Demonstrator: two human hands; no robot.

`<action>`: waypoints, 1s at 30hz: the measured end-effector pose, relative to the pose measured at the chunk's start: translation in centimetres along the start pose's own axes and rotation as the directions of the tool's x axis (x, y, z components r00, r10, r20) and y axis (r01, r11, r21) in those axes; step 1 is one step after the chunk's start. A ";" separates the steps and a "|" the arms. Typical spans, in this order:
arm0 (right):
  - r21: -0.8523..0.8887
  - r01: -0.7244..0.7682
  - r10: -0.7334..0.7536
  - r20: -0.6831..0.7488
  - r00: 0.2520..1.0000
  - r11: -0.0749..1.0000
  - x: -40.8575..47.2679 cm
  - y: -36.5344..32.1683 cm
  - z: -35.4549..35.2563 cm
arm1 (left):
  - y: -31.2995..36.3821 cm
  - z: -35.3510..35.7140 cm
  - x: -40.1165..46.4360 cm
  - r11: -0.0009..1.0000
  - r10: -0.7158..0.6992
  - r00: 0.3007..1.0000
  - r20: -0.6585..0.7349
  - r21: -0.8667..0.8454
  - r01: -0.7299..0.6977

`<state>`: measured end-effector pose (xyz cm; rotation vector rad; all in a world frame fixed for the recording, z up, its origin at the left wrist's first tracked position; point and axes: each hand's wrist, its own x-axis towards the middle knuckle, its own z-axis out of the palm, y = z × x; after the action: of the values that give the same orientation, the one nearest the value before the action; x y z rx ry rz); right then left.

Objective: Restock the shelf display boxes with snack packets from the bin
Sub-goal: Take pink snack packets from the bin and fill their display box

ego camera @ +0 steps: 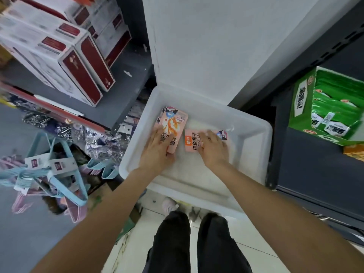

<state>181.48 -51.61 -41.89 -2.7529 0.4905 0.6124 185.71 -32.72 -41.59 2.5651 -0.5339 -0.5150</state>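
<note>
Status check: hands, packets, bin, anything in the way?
Left hand on pink packet. Right hand on second packet. Both inside white bin. No obstruction visible.
</note>
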 end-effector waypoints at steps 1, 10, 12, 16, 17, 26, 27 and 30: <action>-0.022 -0.032 0.032 -0.021 0.999 0.999 -0.2 0.6 -0.1 | 0.0 0.0 0.3 1.000 0.009 1.000 0.005 0.009 -0.009; -0.110 0.011 -0.013 -0.015 1.000 0.994 0.4 2.3 -1.2 | -0.1 0.1 0.8 0.993 0.055 0.998 -0.017 -0.101 -0.056; -0.119 -0.012 0.012 -0.002 1.000 0.993 0.3 2.0 -1.6 | 0.1 0.0 0.6 0.991 0.077 0.996 -0.035 -0.103 -0.080; 0.075 -0.071 0.068 0.035 0.997 0.995 0.1 1.8 -3.0 | 0.3 -0.6 0.4 0.999 0.031 0.999 -0.039 -0.032 -0.033; 0.165 -0.098 0.094 0.031 0.995 0.981 0.0 1.8 -3.3 | 0.4 -0.8 0.3 1.000 0.014 0.999 -0.035 -0.005 -0.014; 0.682 -0.105 0.212 -0.075 0.974 0.723 -2.1 0.5 -5.4 | 0.6 -0.9 0.6 0.971 0.103 0.993 -0.063 0.224 -0.087; 0.704 -0.114 0.228 -0.071 0.971 0.701 -2.3 0.4 -5.7 | 0.7 -0.9 0.6 0.964 0.095 0.994 -0.047 0.252 -0.080; 0.707 -0.102 0.237 -0.096 0.967 0.700 -2.8 0.7 -6.2 | 1.2 -1.5 0.6 0.994 0.006 1.000 0.023 0.111 -0.009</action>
<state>181.05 -53.57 -35.36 -2.0387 0.8301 0.1427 186.60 -33.43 -39.93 2.6643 -0.5956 -0.5260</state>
